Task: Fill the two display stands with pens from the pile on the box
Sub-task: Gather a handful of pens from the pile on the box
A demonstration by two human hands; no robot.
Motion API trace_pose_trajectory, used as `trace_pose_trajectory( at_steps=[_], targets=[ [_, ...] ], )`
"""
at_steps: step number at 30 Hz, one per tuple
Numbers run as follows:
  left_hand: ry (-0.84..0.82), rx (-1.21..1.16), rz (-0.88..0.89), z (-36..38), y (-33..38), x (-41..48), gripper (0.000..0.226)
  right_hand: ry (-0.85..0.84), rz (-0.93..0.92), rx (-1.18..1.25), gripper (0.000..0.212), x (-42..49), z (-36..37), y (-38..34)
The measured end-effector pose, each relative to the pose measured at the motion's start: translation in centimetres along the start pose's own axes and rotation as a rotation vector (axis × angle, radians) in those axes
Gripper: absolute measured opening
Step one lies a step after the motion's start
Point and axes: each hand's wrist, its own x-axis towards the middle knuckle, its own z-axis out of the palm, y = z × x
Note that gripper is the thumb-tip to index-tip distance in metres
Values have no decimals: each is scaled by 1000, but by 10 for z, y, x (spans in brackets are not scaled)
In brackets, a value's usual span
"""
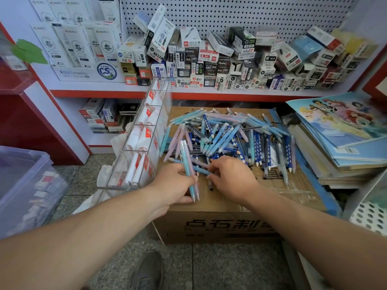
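Note:
A pile of pens in pale blue, pink and dark blue lies on a brown cardboard box. My left hand grips a small bunch of pens, one blue and one pink, tips pointing toward me. My right hand rests at the near edge of the pile, fingers pinching a light blue pen that lies flat. A clear acrylic display stand with several compartments leans against the box's left side, holding white packets. Only one stand is in view.
A red-edged shelf behind the box carries many small pen boxes. Stacked picture books lie to the right. A translucent storage bin stands on the floor at left. My shoe is below the box.

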Motion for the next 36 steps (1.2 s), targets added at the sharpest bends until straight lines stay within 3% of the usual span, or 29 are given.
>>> trace_pose_trajectory(
  at_steps=[8, 13, 25, 30, 36],
  targets=[
    [-37, -80, 42, 4, 7, 3, 21, 37, 219, 463, 8, -15, -28, 9],
    [-81, -165, 68, 6, 11, -3, 18, -99, 208, 717, 7, -31, -30, 1],
    [-53, -142, 106, 7, -1, -5, 23, -131, 4, 490, 16, -36, -19, -1],
    [-29, -88, 67, 10, -5, 0, 30, 143, 12, 133, 10, -20, -11, 17],
    [-54, -91, 42, 9, -8, 3, 30, 131, 11, 4, 24, -5, -4, 19]
  ],
)
